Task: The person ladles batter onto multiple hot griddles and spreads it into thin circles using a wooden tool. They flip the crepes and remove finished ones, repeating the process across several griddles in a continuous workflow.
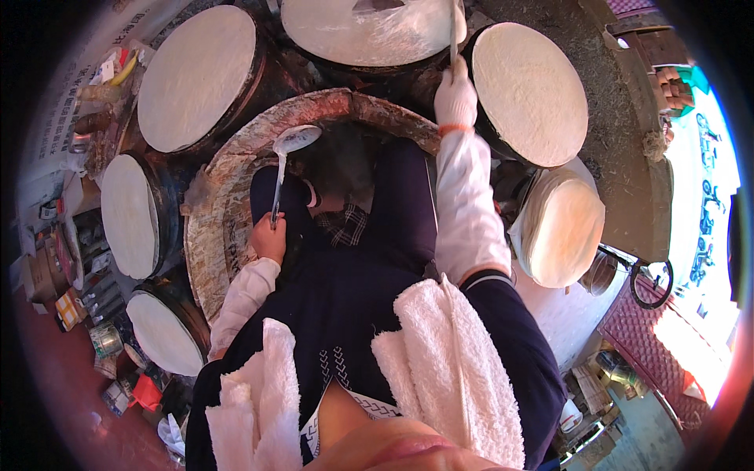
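My left hand [269, 238] is closed round the handle of a metal ladle [299, 139], whose bowl is smeared with white batter and hangs over the curved rim of the pit. My right hand [455, 100], in a white glove, grips a thin pale stick [453, 35] that reaches over the far round griddle [353, 38]. White batter covers most of that griddle, with a darker bare patch near its top; the stick's far end is out of view. Thin pale sheets also cover the griddles at far left [200, 78] and far right [531, 94].
Two smaller coated griddles [129, 216] [163, 334] stand at the left. A stack of thin round flatbreads [561, 228] sits at the right. The worn curved rim [228, 173] surrounds my legs. Cluttered goods [90, 290] line the left, and cardboard [628, 180] lies at the right.
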`<state>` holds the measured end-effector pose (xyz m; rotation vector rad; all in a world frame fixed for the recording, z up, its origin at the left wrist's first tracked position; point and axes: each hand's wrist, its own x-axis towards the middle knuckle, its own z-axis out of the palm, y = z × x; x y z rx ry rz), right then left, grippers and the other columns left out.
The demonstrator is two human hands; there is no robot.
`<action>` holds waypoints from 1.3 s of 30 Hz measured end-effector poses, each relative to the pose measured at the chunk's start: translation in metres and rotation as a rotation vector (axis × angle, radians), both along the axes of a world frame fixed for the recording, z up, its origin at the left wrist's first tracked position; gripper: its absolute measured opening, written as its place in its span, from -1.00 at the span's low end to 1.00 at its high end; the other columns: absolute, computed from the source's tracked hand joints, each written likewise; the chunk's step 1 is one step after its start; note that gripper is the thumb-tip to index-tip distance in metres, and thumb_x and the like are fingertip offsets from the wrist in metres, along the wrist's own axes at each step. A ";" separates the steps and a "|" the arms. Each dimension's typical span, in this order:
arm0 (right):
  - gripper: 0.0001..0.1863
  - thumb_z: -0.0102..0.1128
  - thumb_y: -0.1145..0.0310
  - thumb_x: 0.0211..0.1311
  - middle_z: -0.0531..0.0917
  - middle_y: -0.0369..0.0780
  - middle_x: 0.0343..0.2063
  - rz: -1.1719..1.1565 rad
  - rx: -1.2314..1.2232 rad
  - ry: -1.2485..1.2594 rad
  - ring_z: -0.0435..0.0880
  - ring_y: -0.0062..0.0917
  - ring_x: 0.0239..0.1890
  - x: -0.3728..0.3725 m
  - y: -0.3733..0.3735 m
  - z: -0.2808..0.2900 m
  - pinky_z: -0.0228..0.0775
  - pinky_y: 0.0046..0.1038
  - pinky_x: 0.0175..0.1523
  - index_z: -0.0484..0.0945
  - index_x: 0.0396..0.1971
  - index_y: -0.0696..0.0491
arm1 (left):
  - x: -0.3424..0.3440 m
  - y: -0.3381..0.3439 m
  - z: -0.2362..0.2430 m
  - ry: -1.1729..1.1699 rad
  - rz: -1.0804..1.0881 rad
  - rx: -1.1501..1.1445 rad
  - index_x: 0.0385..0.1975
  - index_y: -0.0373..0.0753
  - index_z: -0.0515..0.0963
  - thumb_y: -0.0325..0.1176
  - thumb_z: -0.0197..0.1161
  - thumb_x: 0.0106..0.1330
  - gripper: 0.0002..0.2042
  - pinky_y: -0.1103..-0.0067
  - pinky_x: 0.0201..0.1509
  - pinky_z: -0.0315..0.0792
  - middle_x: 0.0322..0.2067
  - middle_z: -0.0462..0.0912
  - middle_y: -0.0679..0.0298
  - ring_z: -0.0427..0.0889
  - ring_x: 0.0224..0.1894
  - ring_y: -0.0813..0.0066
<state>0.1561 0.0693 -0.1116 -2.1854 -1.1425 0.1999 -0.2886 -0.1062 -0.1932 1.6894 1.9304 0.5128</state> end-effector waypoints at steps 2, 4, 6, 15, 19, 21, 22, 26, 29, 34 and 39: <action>-0.54 -0.02 0.16 0.41 0.71 0.07 -0.23 0.058 0.148 -0.028 0.72 -0.02 -0.19 0.038 0.041 -0.002 0.55 -0.13 -0.14 0.44 0.26 -0.08 | 0.005 0.004 0.001 -0.037 0.000 -0.011 -0.31 -0.16 0.68 -0.26 0.22 0.25 -0.83 0.30 -0.24 0.50 -0.41 0.68 0.10 0.67 -0.34 0.06; -0.58 0.06 0.12 0.35 0.68 0.08 -0.09 -0.047 0.033 0.270 0.63 -0.01 0.04 0.046 0.075 0.010 0.46 -0.14 0.10 0.57 0.11 -0.02 | 0.005 0.002 0.003 -0.054 0.021 -0.014 -0.31 -0.16 0.67 -0.25 0.22 0.25 -0.83 0.30 -0.23 0.50 -0.41 0.68 0.10 0.68 -0.33 0.06; -0.51 0.12 0.00 0.31 0.70 0.02 -0.07 -0.077 0.040 0.512 0.65 -0.07 0.06 0.046 0.084 -0.006 0.44 -0.20 0.14 0.60 0.09 0.02 | 0.008 0.001 0.003 -0.073 0.031 -0.003 -0.31 -0.17 0.67 -0.25 0.22 0.25 -0.83 0.31 -0.22 0.51 -0.40 0.68 0.09 0.68 -0.32 0.07; -0.56 0.15 0.15 0.34 0.71 -0.12 0.01 0.036 -0.038 0.515 0.65 -0.34 0.06 -0.037 0.044 0.047 0.36 -0.43 0.22 0.58 0.18 -0.07 | 0.013 0.002 0.002 -0.097 0.035 -0.039 -0.28 -0.17 0.68 -0.25 0.23 0.25 -0.82 0.31 -0.20 0.51 -0.37 0.69 0.11 0.69 -0.29 0.09; -0.55 0.05 0.28 0.42 0.55 -0.33 -0.58 0.022 0.150 0.615 0.48 -0.61 -0.68 0.021 0.011 0.010 0.32 -0.50 -0.60 0.47 0.29 -0.20 | 0.007 -0.002 0.000 -0.104 0.068 -0.057 -0.28 -0.17 0.68 -0.26 0.23 0.25 -0.82 0.33 -0.20 0.52 -0.38 0.69 0.12 0.69 -0.31 0.11; -0.55 0.03 0.30 0.43 0.44 -0.40 -0.66 -0.094 0.105 0.857 0.34 -0.70 -0.78 -0.013 -0.017 0.036 0.14 -0.57 -0.73 0.44 0.30 -0.22 | 0.002 -0.002 -0.003 -0.081 0.085 -0.070 -0.28 -0.17 0.68 -0.27 0.24 0.24 -0.82 0.34 -0.20 0.52 -0.39 0.69 0.12 0.69 -0.31 0.12; -0.54 0.04 0.29 0.43 0.49 -0.38 -0.63 -0.082 0.096 0.869 0.43 -0.66 -0.72 -0.018 -0.020 0.028 0.28 -0.56 -0.66 0.43 0.31 -0.23 | 0.002 -0.001 -0.003 -0.108 0.075 -0.060 -0.27 -0.17 0.68 -0.26 0.23 0.27 -0.82 0.34 -0.19 0.52 -0.38 0.70 0.14 0.69 -0.32 0.15; -0.56 0.12 0.26 0.39 0.70 -0.28 -0.42 0.063 0.211 0.582 0.59 -0.62 -0.57 -0.058 0.015 -0.026 0.46 -0.53 -0.44 0.51 0.25 -0.18 | 0.013 0.013 0.022 -0.253 -0.005 0.017 -0.25 -0.23 0.66 -0.23 0.20 0.39 -0.79 0.40 -0.22 0.53 -0.36 0.71 0.19 0.69 -0.36 0.32; -0.54 0.11 0.21 0.36 0.73 -0.12 -0.12 0.095 0.027 0.384 0.73 -0.40 -0.18 -0.072 0.021 0.010 0.50 -0.41 0.00 0.51 0.24 -0.10 | 0.043 0.035 0.089 -0.639 0.040 -0.272 -0.25 -0.28 0.62 -0.18 0.14 0.48 -0.73 0.55 -0.38 0.47 -0.41 0.67 0.23 0.59 -0.51 0.50; -0.48 0.06 0.33 0.37 0.61 -0.13 0.18 0.042 0.118 0.445 0.59 -0.32 0.21 -0.056 -0.043 0.014 0.35 -0.39 0.29 0.40 0.33 -0.04 | 0.047 0.062 0.208 -1.116 0.039 -0.691 -0.20 -0.27 0.47 -0.15 0.04 0.54 -0.72 0.73 -0.70 0.19 -0.40 0.59 0.27 0.35 -0.73 0.75; -0.46 0.14 0.31 0.32 0.63 -0.04 0.10 0.119 0.001 0.461 0.61 -0.26 0.18 -0.116 -0.030 0.017 0.36 -0.38 0.27 0.41 0.32 -0.06 | 0.043 0.091 0.233 -1.331 -0.041 -0.723 0.08 -0.36 0.44 -0.22 0.01 0.57 -0.67 0.73 -0.66 0.21 -0.38 0.54 0.30 0.37 -0.69 0.75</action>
